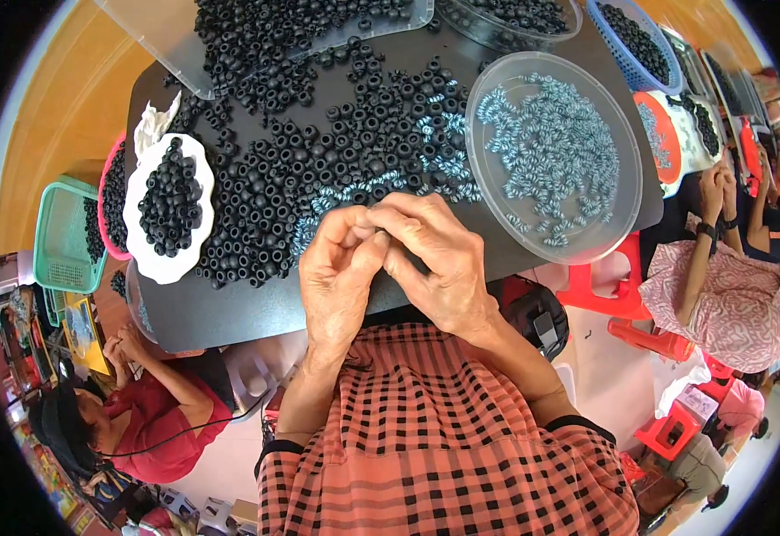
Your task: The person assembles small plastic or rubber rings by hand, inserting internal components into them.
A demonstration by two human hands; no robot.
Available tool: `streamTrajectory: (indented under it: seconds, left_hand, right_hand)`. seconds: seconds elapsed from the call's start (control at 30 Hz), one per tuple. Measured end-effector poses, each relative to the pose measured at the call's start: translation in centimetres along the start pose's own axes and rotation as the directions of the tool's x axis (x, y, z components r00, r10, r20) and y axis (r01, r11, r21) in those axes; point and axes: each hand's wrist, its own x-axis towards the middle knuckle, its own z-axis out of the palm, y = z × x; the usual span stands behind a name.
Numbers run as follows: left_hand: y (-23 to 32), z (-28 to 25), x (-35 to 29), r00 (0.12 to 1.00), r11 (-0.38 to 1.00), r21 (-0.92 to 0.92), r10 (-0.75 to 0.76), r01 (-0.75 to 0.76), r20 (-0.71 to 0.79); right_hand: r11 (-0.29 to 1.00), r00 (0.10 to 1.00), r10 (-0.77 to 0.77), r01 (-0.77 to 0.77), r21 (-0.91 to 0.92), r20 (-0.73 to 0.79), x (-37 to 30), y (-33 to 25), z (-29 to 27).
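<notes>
My left hand (340, 268) and my right hand (436, 261) meet over the near part of the dark table (238, 322). Both are closed, thumbs and fingertips pinched close together. Whatever sits between the fingertips is hidden by the fingers. Just beyond the hands spreads a broad pile of small black ring-shaped pieces (265, 205). A loose trail of small blue-silver coil springs (345, 193) runs beside my left fingers, with more springs (450, 165) past my right hand. To the right stands a round clear plastic tub (577, 254) holding many such springs (555, 143).
A white scalloped plate (166, 268) of black pieces stands at the left, by a crumpled tissue (154, 125). A clear bin (345, 34) lies tipped at the far side. Co-workers sit left and right, with red stools (608, 284) and a green basket (49, 237) nearby.
</notes>
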Motion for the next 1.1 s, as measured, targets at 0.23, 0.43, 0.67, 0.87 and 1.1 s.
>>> streamTrajectory:
  seconds: [0.23,0.43,0.67,0.87,1.1]
  left_hand:
    - [-0.1,0.0,0.0,0.998,0.998,-0.011,0.056,-0.056,-0.009]
    - [-0.7,-0.3,0.0,0.998,0.998,0.04,0.054,-0.054,0.015]
    - [-0.9,-0.5,-0.4,0.995,0.993,0.07,0.098,-0.099,0.021]
    - [-0.5,-0.1,-0.1,0.999,0.999,-0.01,0.049,-0.049,-0.01]
    - [-0.6,0.3,-0.3,0.994,0.993,0.039,0.108,-0.109,0.024]
  right_hand:
    - [0.97,0.994,0.093,-0.104,0.221,0.061,-0.3,0.6,-0.9]
    - [0.929,0.971,0.22,-0.237,0.285,0.093,-0.2,0.5,-1.1]
    - [0.874,0.981,0.174,-0.192,0.447,0.08,-0.5,1.4,-0.7]
    - [0.779,0.975,0.219,-0.195,0.597,0.033,-0.9,1.4,-0.4]
    - [0.873,0.989,0.143,-0.115,0.474,-0.023,-0.8,1.5,-0.6]
